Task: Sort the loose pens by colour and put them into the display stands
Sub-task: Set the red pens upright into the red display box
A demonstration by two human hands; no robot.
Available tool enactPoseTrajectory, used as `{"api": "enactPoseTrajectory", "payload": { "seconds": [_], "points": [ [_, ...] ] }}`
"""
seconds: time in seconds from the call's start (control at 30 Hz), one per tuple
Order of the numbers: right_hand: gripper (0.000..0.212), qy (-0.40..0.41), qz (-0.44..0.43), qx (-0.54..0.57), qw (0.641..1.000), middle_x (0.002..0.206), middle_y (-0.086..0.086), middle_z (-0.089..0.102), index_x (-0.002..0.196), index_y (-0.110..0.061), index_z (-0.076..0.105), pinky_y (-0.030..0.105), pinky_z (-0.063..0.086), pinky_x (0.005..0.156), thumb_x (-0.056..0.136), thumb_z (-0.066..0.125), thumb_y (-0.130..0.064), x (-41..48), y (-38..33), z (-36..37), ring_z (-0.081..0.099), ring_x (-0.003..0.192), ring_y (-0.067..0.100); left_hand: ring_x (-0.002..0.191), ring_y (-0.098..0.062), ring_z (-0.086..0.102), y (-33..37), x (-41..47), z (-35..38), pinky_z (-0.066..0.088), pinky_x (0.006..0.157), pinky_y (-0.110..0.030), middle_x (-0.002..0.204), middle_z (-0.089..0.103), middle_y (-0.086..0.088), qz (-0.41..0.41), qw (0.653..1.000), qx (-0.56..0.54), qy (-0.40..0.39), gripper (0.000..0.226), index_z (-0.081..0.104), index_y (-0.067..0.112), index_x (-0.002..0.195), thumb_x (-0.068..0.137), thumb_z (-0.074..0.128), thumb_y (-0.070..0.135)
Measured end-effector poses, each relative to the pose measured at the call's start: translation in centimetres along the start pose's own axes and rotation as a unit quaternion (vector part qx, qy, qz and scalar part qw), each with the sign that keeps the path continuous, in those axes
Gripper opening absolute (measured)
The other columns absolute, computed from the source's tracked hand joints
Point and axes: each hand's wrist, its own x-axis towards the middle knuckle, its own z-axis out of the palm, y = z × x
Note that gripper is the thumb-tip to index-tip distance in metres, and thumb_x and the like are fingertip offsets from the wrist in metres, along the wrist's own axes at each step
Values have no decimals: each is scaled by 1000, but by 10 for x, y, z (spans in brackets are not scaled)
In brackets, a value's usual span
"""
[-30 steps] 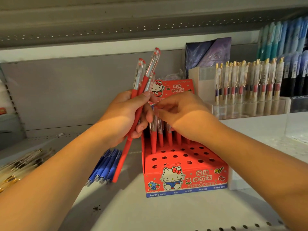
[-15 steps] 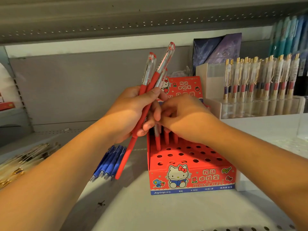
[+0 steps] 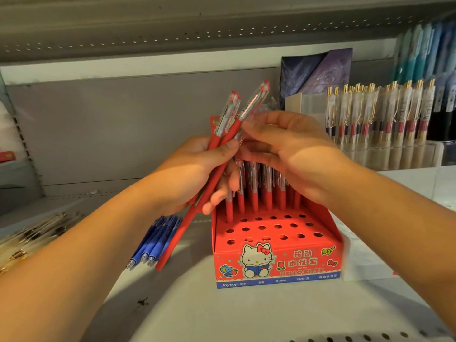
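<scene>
My left hand (image 3: 187,174) grips a small bundle of red pens (image 3: 179,233), tilted with their clear tops up and to the right. My right hand (image 3: 291,154) reaches across from the right, its fingertips pinching the clear upper part of one pen in that bundle. Below both hands stands the red cartoon-cat display stand (image 3: 276,262) with rows of round holes. Several red pens (image 3: 254,196) stand upright in its back row; the front rows of holes hold nothing. A few loose blue pens (image 3: 153,243) lie on the shelf left of the stand.
Loose clear pens with gold clips (image 3: 29,233) lie at the far left. A clear stand of gold-clipped pens (image 3: 370,119) fills the back right, with blue and teal pens (image 3: 424,53) beyond. A perforated metal shelf (image 3: 172,33) hangs overhead.
My right hand has risen from the back row of the stand, where it left a red pen, up to the bundle in my left hand. The view has shifted slightly left.
</scene>
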Motion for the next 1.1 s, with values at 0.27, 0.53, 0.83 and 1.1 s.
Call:
{"api": "enactPoseTrajectory", "payload": {
  "seconds": [0.27,0.53,0.83,1.1],
  "points": [
    [14,76,3,58,995,73,11,70,94,-4,59,28,60,65,91,54,7,5,-5,0,69,64,19,27,-17,42,3,-1,3,34,29,-21,52,57,-10,12,1000,-9,25,36,54,5,82,105,40,30],
    [17,140,-25,60,988,73,8,70,88,-10,56,33,61,61,92,53,5,11,-8,-9,69,59,18,27,-17,40,1,4,-3,29,29,-17,52,56,-7,21,995,24,97,30,59,10,91,104,42,30],
    [21,147,-81,-114,979,79,9,64,85,-17,58,37,60,53,89,60,4,15,-2,-10,71,66,25,31,-15,31,3,6,-6,19,37,-16,53,51,-6,3,990,20,138,30,59,12,87,104,43,31],
    [19,87,-110,-260,955,59,-18,61,74,-34,59,53,59,64,65,57,-17,10,24,-1,68,70,31,30,-12,28,3,6,-5,19,38,-14,49,44,-3,23,992,-40,116,36,60,16,79,101,47,40]
  ]
}}
